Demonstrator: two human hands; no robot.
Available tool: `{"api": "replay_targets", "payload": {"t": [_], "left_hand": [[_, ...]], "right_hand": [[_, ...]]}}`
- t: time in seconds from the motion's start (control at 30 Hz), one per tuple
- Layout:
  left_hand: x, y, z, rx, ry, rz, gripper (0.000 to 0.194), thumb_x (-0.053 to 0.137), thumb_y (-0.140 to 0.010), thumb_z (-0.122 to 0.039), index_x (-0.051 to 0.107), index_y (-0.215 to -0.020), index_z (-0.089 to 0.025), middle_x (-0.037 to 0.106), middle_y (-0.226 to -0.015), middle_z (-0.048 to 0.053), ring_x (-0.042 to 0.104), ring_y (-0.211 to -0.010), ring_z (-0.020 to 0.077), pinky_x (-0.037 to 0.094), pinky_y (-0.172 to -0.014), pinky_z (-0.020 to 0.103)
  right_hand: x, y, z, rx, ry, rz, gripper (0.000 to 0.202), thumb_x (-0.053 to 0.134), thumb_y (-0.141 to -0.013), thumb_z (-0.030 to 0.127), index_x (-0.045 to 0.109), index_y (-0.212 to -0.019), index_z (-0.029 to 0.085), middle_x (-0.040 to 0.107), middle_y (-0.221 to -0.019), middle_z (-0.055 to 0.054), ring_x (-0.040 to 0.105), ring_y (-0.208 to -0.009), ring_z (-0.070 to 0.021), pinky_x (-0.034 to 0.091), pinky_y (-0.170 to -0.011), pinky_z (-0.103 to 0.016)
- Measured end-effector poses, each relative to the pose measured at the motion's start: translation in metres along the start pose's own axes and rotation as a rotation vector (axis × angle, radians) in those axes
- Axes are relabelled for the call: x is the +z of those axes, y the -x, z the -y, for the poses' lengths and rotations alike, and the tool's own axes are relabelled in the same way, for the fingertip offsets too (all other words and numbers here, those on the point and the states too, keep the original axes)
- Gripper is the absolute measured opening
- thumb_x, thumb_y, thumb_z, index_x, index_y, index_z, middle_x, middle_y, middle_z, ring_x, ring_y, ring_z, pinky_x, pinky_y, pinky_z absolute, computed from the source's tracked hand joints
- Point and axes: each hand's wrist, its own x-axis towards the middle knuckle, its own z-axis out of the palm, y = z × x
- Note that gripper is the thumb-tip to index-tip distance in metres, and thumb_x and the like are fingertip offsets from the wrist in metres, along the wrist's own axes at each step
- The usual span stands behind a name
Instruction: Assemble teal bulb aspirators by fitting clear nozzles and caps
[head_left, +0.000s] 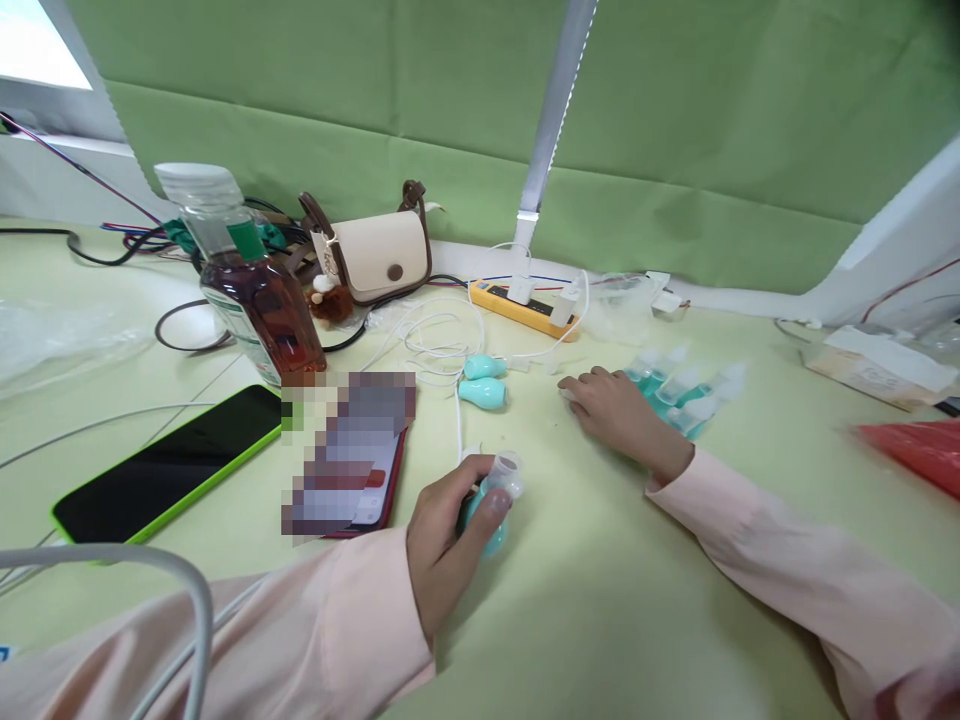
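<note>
Left hand (441,530) is gripping, thumb (487,518) pointing forward, index finger (474,468) curling opposite. Right hand (619,412) is sitting farther forward, palm down, fingers (585,388) pointing leftward. Both forearms (772,545) are angling inward.

Rel. to pwr strip (534,318) on desk (615,590): bag (375,255) L, btl (262,310) farther L, phones (172,470) front-L, 2 bulbs (484,393) just in front, pc (496,540) in L hand (446,535) farther front, vials (682,385) front-R, box (877,368) far R.
</note>
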Motion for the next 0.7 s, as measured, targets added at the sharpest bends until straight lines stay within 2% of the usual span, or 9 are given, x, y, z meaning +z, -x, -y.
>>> {"api": "replay_targets", "payload": {"t": [0.17,0.23,0.3,0.37,0.43,0.5,0.6,0.7], "left_hand": [[0.0,-0.001,0.001,-0.021,-0.022,-0.014,0.02,0.044,-0.078,-0.034,0.053,-0.086,-0.018,0.049,-0.063,-0.001,0.044,-0.058,0.0122,0.033,-0.053,0.021],[0.0,-0.001,0.002,-0.04,-0.019,-0.009,0.017,0.047,-0.076,-0.032,0.051,-0.084,-0.018,0.051,-0.065,-0.001,0.046,-0.059,0.0123,0.033,-0.053,0.021],[0.0,-0.002,0.003,-0.051,-0.028,0.01,0.014,0.05,-0.074,-0.03,0.049,-0.082,-0.018,0.052,-0.066,-0.002,0.046,-0.06,0.0122,0.033,-0.053,0.02],[-0.001,-0.003,0.004,-0.055,-0.052,0.034,0.012,0.051,-0.073,-0.028,0.048,-0.079,-0.018,0.05,-0.064,-0.002,0.044,-0.058,0.0114,0.033,-0.052,0.02],[-0.002,-0.004,0.004,-0.055,-0.091,0.042,0.01,0.053,-0.071,-0.026,0.05,-0.076,-0.017,0.049,-0.062,-0.002,0.043,-0.056,0.0108,0.034,-0.052,0.021],[-0.003,-0.005,0.003,-0.049,-0.124,0.043,0.01,0.055,-0.071,-0.025,0.054,-0.075,-0.017,0.051,-0.063,-0.002,0.045,-0.058,0.0113,0.035,-0.054,0.021],[-0.004,-0.006,0.001,-0.008,-0.113,0.029,0.013,0.057,-0.071,-0.026,0.058,-0.08,-0.017,0.059,-0.074,0.002,0.052,-0.067,0.0146,0.04,-0.061,0.024],[-0.004,-0.006,0.001,0.037,-0.078,0.013,0.015,0.057,-0.072,-0.026,0.06,-0.084,-0.018,0.061,-0.082,0.004,0.055,-0.075,0.0168,0.041,-0.066,0.025]], "right_hand": [[-0.012,0.001,0.004,-0.041,-0.065,-0.035,0.018,0.038,-0.08,0.016,0.054,-0.089,0.017,0.056,-0.081,-0.007,0.053,-0.069,-0.0179,0.035,-0.062,-0.028],[-0.019,0.004,0.006,-0.074,-0.168,-0.051,0.014,0.041,-0.078,0.019,0.053,-0.085,0.017,0.055,-0.085,-0.006,0.053,-0.066,-0.015,0.038,-0.062,-0.027],[-0.028,0.01,0.008,-0.137,-0.383,-0.081,0.007,0.047,-0.075,0.019,0.052,-0.08,0.017,0.054,-0.092,-0.006,0.055,-0.073,-0.0152,0.041,-0.067,-0.029],[-0.039,0.017,0.013,-0.215,-0.696,-0.082,0.003,0.051,-0.072,0.018,0.049,-0.073,0.017,0.054,-0.096,-0.006,0.055,-0.084,-0.0164,0.042,-0.075,-0.031],[-0.051,0.025,0.021,-0.271,-1.007,-0.01,0.01,0.052,-0.071,0.017,0.043,-0.067,0.018,0.057,-0.091,-0.005,0.056,-0.087,-0.0159,0.044,-0.078,-0.031],[-0.064,0.033,0.03,-0.277,-1.225,0.081,0.015,0.052,-0.072,0.015,0.039,-0.065,0.018,0.059,-0.082,-0.004,0.058,-0.08,-0.0143,0.047,-0.074,-0.03],[-0.076,0.042,0.04,-0.241,-1.26,0.092,0.009,0.05,-0.073,0.013,0.044,-0.071,0.018,0.057,-0.076,-0.001,0.056,-0.072,-0.0114,0.048,-0.071,-0.028],[-0.08,0.047,0.044,-0.314,-1.148,0.044,0.006,0.047,-0.077,0.017,0.05,-0.083,0.019,0.056,-0.077,-0.001,0.053,-0.069,-0.0101,0.048,-0.069,-0.026]]}}
